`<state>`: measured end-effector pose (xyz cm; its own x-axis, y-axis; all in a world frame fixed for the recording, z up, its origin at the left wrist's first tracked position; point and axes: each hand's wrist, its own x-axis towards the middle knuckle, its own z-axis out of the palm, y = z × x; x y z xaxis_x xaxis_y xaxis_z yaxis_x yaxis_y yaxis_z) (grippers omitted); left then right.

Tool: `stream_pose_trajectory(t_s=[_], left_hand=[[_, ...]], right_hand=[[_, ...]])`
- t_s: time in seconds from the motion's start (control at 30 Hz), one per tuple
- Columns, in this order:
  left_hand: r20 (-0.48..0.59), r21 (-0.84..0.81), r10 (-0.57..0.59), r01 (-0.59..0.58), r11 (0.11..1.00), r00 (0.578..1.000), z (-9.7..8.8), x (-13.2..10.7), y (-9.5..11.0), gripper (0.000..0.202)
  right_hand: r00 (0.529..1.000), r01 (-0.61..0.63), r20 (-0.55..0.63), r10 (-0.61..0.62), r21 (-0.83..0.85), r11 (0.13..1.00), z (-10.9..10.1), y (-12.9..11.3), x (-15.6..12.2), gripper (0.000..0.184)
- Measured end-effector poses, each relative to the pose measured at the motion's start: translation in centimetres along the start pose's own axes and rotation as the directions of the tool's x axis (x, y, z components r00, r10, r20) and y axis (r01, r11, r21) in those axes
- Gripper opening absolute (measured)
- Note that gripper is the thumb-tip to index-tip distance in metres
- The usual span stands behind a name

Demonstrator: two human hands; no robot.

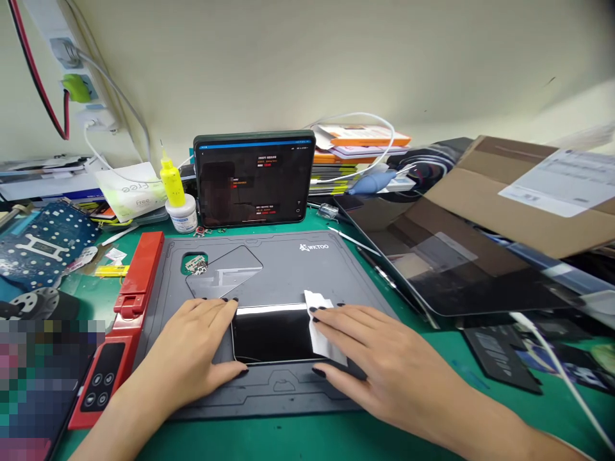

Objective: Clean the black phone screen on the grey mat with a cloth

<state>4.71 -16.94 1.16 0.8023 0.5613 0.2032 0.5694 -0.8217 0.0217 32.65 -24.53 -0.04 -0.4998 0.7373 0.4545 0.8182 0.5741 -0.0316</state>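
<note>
A phone with a dark screen lies flat and sideways on the grey work mat. My left hand grips its left end, fingers along the far edge and thumb at the near edge. Over the phone's right end, my right hand presses a white wipe under its fingertips, thumb near the lower edge. The wipe and hand hide that end of the phone. Behind the phone, a clear glass panel with a black border rests on the mat, partly over a cut-out holding small metal parts.
Along the mat's left side stands a red device with buttons. Behind are a propped tablet, a yellow needle bottle on a white tub, and a blue air blower. A large dark panel and cardboard lean at right.
</note>
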Motion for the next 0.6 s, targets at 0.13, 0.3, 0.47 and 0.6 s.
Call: stream_pose_trajectory(t_s=[0.13,0.3,0.47,0.6], left_hand=[[-0.009,0.006,-0.002,0.002,1.0,1.0,0.08,0.02,0.01,0.074],[-0.01,0.011,-0.003,0.003,1.0,1.0,0.18,-0.07,0.05,0.075],[-0.01,-0.001,-0.004,0.004,1.0,1.0,0.32,-0.1,-0.08,0.076],[0.01,-0.016,-0.009,0.009,1.0,1.0,0.33,-0.04,-0.14,0.075]], right_hand=[[1.0,0.002,0.026,-0.004,0.068,0.998,-0.29,-0.02,-0.03,0.041],[0.998,0.023,0.057,-0.032,0.165,0.986,-0.45,-0.24,-0.25,0.041],[0.995,0.031,0.09,-0.052,0.218,0.976,-0.6,-0.45,-0.39,0.039],[0.988,0.063,0.116,-0.099,0.279,0.958,-0.55,-0.69,-0.4,0.038]])
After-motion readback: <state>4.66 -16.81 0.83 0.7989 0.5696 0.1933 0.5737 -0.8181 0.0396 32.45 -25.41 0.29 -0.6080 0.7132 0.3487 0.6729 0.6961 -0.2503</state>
